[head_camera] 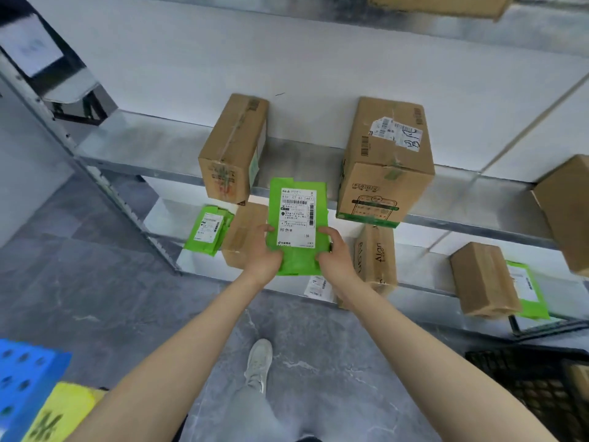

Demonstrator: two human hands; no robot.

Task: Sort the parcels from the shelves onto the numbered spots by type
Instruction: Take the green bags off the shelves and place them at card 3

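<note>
I hold a flat green mailer bag [298, 199] with a white shipping label upright in front of the metal shelves. My left hand [263, 253] grips its lower left edge and my right hand [334, 253] grips its lower right edge. On the middle shelf [134, 145] stand two cardboard boxes, a narrow one [232, 148] and a larger one [382, 161]. The lower shelf holds another green mailer [208, 229] at the left, a brown box [242, 237] behind my left hand, a box printed with letters [376, 256], a further box [484, 279] and a green mailer [526, 288] at the right.
A blue perforated crate [25, 378] and a yellow sheet with black marks [60, 413] lie at the bottom left. A black mesh crate [535, 387] stands at the bottom right. A shelf upright [105, 186] slants at the left. My shoe [259, 362] rests on grey floor.
</note>
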